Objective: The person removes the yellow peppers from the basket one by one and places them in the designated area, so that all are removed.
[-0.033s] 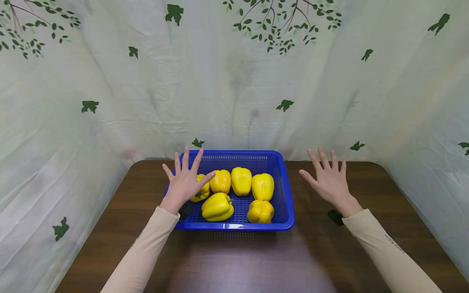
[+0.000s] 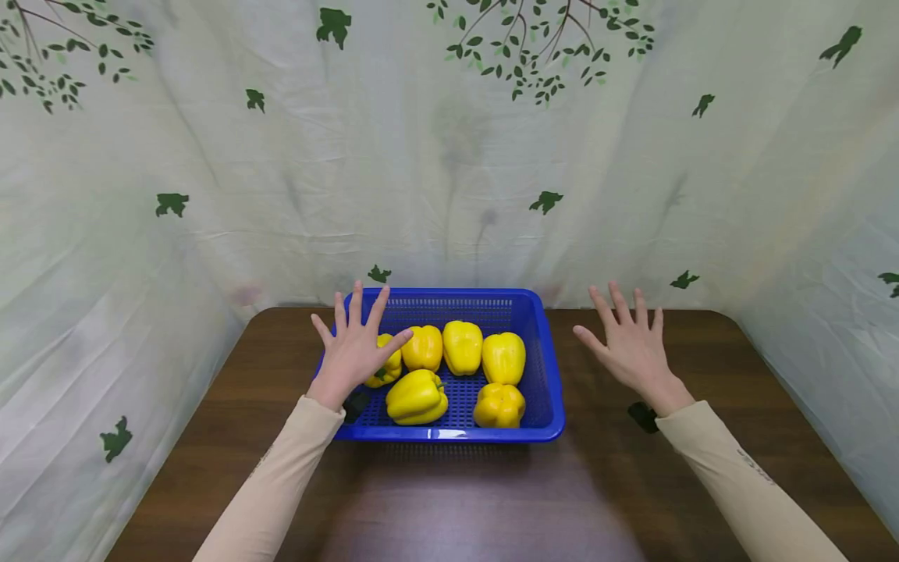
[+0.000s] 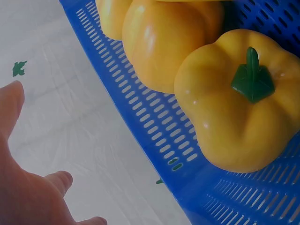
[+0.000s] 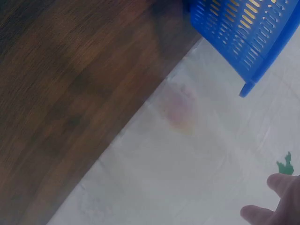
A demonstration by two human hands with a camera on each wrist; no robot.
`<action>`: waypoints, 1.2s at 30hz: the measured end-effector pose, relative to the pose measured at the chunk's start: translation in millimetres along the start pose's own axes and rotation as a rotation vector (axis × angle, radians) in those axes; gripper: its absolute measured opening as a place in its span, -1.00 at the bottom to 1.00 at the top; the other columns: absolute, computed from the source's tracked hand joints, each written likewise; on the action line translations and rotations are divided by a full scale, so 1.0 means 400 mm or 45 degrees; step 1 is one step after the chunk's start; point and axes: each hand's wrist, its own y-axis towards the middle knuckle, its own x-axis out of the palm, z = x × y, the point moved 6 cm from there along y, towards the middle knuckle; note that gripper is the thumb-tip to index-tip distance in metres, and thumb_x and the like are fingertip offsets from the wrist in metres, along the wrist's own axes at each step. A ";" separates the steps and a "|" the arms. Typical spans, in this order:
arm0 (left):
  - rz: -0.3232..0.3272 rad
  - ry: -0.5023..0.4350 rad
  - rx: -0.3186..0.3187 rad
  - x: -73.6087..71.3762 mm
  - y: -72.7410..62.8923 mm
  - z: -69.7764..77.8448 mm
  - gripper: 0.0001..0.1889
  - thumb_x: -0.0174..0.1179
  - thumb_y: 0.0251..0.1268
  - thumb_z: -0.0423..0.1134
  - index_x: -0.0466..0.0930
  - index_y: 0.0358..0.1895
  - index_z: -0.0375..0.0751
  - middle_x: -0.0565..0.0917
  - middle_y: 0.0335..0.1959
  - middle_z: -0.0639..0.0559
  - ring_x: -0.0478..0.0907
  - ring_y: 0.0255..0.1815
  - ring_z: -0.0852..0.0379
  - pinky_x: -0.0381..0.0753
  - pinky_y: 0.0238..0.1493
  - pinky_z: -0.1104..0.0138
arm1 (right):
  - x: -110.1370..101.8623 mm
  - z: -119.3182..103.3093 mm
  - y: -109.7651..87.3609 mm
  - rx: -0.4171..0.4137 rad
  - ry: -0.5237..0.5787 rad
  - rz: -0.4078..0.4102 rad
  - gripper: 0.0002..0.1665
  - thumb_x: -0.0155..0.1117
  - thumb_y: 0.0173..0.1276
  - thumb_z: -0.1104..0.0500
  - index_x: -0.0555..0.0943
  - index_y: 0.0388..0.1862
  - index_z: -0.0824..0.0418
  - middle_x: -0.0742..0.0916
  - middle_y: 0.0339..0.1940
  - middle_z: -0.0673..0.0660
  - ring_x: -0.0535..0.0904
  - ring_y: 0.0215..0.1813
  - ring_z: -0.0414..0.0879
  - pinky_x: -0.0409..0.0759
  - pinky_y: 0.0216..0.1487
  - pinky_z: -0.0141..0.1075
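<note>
A blue slotted plastic basket [image 2: 551, 375] sits on the table, with several yellow bell peppers [image 2: 417, 397] lying inside it. Fingers spread, my left hand [image 2: 351, 351] hovers over the basket's left side and partly hides the leftmost pepper [image 2: 389, 363]. In the left wrist view a pepper with a green stem [image 3: 234, 126] lies close by in the basket corner, apart from the fingers. My right hand [image 2: 632, 347] is held in the air to the right of the basket, fingers spread and holding nothing. Two of its fingertips [image 4: 258, 214] show in the right wrist view.
The brown wooden table [image 2: 449, 499] extends in front of the basket and to both sides. Behind it hangs a pale curtain [image 2: 421, 156] with green leaf prints, which also closes off the left and right. Dark straps [image 2: 642, 416] sit at the wrists.
</note>
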 end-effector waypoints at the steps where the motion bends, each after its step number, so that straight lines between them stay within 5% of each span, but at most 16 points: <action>1: -0.001 -0.001 -0.001 0.001 0.000 0.000 -0.08 -0.14 0.27 0.41 -0.22 0.56 0.05 -0.34 0.52 -0.27 -0.47 0.44 -0.41 -0.57 0.12 -0.40 | 0.000 0.000 0.000 0.000 0.001 -0.001 -0.07 0.00 0.40 -0.28 -0.05 0.57 0.06 0.00 0.54 0.29 -0.29 0.47 0.38 -0.39 0.24 0.39; 13: 0.005 -0.021 -0.007 0.002 -0.005 -0.004 -0.08 -0.17 0.26 0.44 -0.21 0.56 0.06 -0.36 0.52 -0.24 -0.48 0.44 -0.40 -0.60 0.13 -0.37 | 0.002 0.008 -0.009 -0.005 -0.001 -0.016 -0.07 -0.08 0.40 -0.34 -0.04 0.57 0.06 0.01 0.54 0.29 -0.28 0.47 0.37 -0.37 0.26 0.37; 28: -0.012 -0.096 0.030 -0.056 -0.037 -0.038 -0.13 -0.18 0.30 0.40 -0.27 0.55 0.15 -0.36 0.52 -0.21 -0.43 0.46 -0.34 -0.41 0.23 -0.35 | -0.016 -0.003 -0.004 -0.069 0.017 -0.012 -0.10 -0.07 0.43 -0.30 -0.02 0.57 0.10 0.05 0.52 0.31 -0.14 0.46 0.38 -0.21 0.30 0.32; 36: -0.067 -0.155 0.063 -0.103 -0.058 -0.067 -0.18 -0.15 0.37 0.30 -0.23 0.56 0.08 -0.29 0.53 -0.23 -0.33 0.46 -0.36 -0.33 0.28 -0.30 | -0.027 -0.026 0.012 -0.169 0.150 0.028 -0.11 -0.02 0.43 -0.25 -0.01 0.56 0.12 0.11 0.50 0.32 -0.01 0.44 0.34 -0.09 0.34 0.23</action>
